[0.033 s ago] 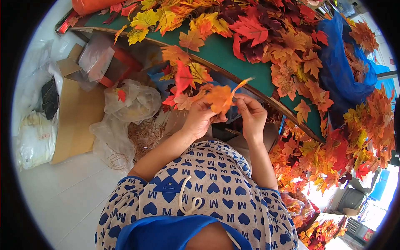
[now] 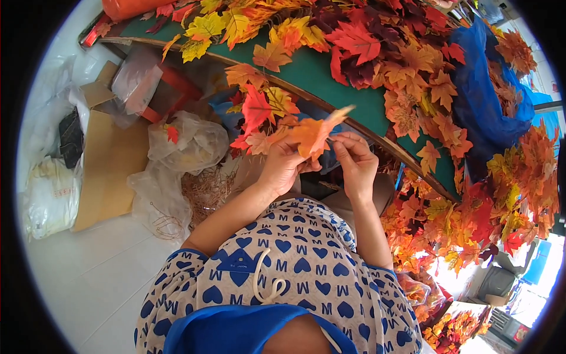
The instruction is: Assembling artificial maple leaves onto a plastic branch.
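Over my lap, my left hand (image 2: 282, 168) is closed around a sprig of artificial maple leaves, with an orange leaf (image 2: 312, 134) standing up from its fingers. A red leaf (image 2: 256, 110) and several yellow and orange ones spread from the same bunch to the left of that hand. My right hand (image 2: 357, 164) is closed in a pinch at the right side of the orange leaf, close to its base. Whatever lies between those fingertips, perhaps a stem, is too small to make out.
A green-topped table (image 2: 348, 97) with a wooden edge runs just beyond my hands, heaped with autumn leaves. A blue plastic bag (image 2: 480, 88) stands at the right. On the left are a cardboard box (image 2: 112, 171), clear plastic bags (image 2: 186, 144) and thin brown stems (image 2: 206, 192).
The orange leaf has turned and its tip now leans to the upper right, showing more of its surface. Both hands stay in nearly the same place.
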`<state>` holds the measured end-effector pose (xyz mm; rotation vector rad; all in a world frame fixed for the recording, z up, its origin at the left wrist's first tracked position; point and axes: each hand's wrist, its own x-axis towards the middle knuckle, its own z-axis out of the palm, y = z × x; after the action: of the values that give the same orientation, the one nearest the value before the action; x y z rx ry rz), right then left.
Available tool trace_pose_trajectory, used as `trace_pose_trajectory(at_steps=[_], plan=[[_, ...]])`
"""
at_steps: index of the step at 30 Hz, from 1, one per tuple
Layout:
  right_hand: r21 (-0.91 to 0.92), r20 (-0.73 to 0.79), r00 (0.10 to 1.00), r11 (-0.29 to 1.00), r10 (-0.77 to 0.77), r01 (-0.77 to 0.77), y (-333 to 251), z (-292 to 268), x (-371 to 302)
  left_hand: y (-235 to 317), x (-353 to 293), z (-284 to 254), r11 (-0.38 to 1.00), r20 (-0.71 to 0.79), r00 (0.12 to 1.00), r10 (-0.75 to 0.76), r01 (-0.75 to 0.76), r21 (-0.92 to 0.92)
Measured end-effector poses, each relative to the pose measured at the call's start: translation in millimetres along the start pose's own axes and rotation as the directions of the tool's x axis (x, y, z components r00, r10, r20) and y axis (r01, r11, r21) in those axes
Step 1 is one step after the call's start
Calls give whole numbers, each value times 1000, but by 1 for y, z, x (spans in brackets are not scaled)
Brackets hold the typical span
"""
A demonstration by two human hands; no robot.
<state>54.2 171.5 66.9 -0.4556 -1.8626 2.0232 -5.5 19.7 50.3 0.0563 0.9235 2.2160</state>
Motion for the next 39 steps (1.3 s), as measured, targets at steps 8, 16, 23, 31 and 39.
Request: trace_pose_trajectory(at_steps=[8,16,23,31,39], plan=[[-97,125,991,993,-51,63,18,-10,2,9,0,12,1000,-105,994,9,-12,-20],[707,85,932,638,352,-305,17,18,-2,5,0,17,990,-58,997,42,-34,134],[716,21,950,658,313,-232,24,24,-4,2,-1,17,970,-88,993,79,-56,235],[714,35,944,653,328,-253,32,23,-4,1,0,17,978,-117,989,93,-69,197],[679,3,950,696,313,-232,33,26,-6,0,0,14,973,-120,988,102,-74,219]])
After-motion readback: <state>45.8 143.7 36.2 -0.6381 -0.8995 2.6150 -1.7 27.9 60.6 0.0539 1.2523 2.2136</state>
